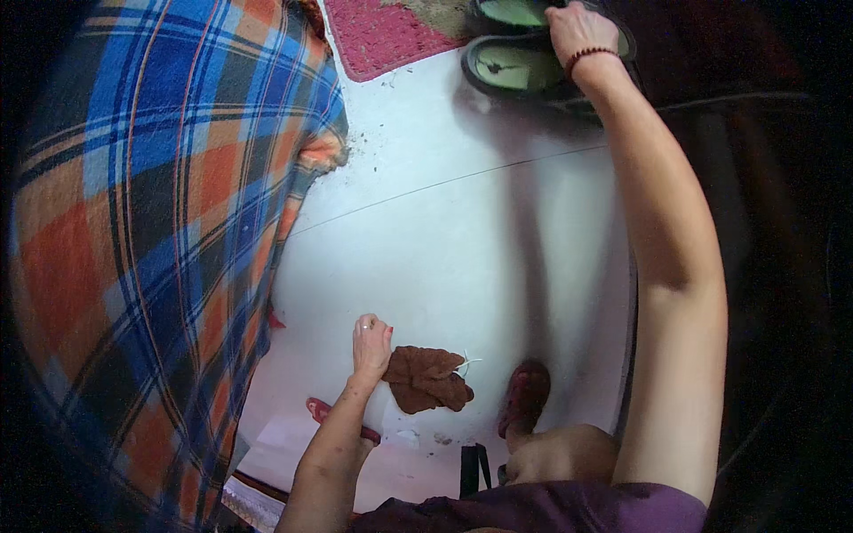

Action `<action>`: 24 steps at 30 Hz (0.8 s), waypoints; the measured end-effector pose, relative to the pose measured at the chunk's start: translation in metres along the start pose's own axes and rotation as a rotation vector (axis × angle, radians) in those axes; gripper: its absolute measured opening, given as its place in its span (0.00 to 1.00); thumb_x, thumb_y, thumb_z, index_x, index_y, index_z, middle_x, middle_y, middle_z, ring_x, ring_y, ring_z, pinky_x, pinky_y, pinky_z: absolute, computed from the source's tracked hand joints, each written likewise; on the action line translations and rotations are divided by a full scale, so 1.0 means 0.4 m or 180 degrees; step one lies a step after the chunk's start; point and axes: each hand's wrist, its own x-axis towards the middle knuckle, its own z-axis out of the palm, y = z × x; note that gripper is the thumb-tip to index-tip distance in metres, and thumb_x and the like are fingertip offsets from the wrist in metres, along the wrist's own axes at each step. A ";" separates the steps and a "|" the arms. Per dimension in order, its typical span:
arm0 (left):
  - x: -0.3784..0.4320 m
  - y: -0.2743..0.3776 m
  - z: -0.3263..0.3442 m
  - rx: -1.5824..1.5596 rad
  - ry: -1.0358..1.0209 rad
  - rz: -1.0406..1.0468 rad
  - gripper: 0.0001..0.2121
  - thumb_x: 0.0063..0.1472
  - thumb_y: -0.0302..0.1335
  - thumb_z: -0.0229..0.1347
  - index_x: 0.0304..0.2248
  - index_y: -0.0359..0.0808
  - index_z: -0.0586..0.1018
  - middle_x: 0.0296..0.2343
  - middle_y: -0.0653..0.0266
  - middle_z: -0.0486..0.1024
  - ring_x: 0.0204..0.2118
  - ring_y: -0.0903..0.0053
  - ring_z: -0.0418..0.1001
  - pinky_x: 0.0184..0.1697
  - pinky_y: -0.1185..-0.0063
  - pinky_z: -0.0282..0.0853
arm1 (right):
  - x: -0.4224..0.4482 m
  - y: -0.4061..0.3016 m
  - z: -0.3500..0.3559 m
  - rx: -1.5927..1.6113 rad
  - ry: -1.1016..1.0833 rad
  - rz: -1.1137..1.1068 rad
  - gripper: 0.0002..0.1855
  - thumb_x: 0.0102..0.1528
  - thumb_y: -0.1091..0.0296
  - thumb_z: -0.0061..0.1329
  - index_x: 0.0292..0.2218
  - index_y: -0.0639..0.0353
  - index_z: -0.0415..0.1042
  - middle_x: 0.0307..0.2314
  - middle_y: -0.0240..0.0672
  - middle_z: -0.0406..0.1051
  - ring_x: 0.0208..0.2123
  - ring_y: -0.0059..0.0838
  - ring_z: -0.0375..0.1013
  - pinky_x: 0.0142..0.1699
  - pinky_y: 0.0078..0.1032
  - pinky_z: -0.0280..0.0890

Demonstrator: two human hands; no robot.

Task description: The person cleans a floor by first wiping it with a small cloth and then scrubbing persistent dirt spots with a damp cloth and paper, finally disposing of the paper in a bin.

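Note:
Reaching far forward, my right hand [583, 32] is closed over a dark sandal with a green insole [623, 43], at the upper right. Two more dark shoes with green insoles [516, 66] lie beside it on the white floor, one partly cut off by the frame's top edge. My left hand [372, 343] is low in the middle, its fingers curled; a brown cloth [426, 380] with a white string lies right against its right side. Whether the fingers hold part of the cloth is hidden.
A plaid blanket in blue and orange [166, 200] hangs along the left. A red mat [380, 36] lies at the top. Dirt crumbs are scattered on the white floor [413, 253]. My feet wear red shoes [526, 393]. A black strap [470, 470] hangs near my waist. The right side is dark.

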 end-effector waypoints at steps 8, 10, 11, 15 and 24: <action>0.002 -0.005 0.011 -0.0070 -0.0052 -0.0067 0.04 0.47 0.24 0.48 0.23 0.32 0.67 0.29 0.56 0.60 0.33 0.63 0.59 0.35 0.71 0.56 | 0.045 0.197 0.067 -0.0305 -0.0005 0.0213 0.11 0.48 0.71 0.33 0.33 0.51 0.66 0.35 0.39 0.61 0.32 0.40 0.67 0.32 0.33 0.64; 0.003 -0.004 -0.001 -0.0071 -0.0123 -0.0111 0.04 0.47 0.24 0.48 0.23 0.32 0.67 0.29 0.56 0.60 0.33 0.63 0.59 0.35 0.71 0.56 | 0.051 0.211 0.068 -0.0278 -0.0071 0.0512 0.13 0.48 0.73 0.33 0.35 0.52 0.66 0.36 0.39 0.61 0.35 0.39 0.67 0.34 0.35 0.64; 0.005 -0.004 -0.007 -0.0126 -0.0152 -0.0109 0.05 0.47 0.24 0.48 0.24 0.32 0.67 0.29 0.56 0.60 0.33 0.63 0.59 0.35 0.72 0.56 | 0.043 0.226 0.066 -0.0256 -0.0090 0.0729 0.13 0.49 0.72 0.33 0.36 0.51 0.66 0.36 0.38 0.60 0.35 0.40 0.66 0.34 0.36 0.64; 0.001 0.002 -0.034 -0.0411 -0.0266 -0.0073 0.05 0.47 0.26 0.49 0.24 0.33 0.68 0.30 0.56 0.60 0.34 0.63 0.59 0.37 0.72 0.56 | 0.025 0.207 0.034 -0.0611 -0.0394 0.0883 0.13 0.49 0.69 0.33 0.38 0.49 0.64 0.39 0.36 0.58 0.39 0.38 0.63 0.37 0.38 0.60; 0.023 -0.041 -0.075 0.0307 -0.0221 -0.0249 0.17 0.45 0.29 0.50 0.38 0.37 0.67 0.36 0.56 0.61 0.39 0.65 0.59 0.41 0.73 0.55 | -0.064 -0.232 0.124 0.3105 -0.0848 0.0314 0.23 0.47 0.46 0.35 0.19 0.55 0.71 0.21 0.47 0.67 0.24 0.42 0.67 0.32 0.31 0.60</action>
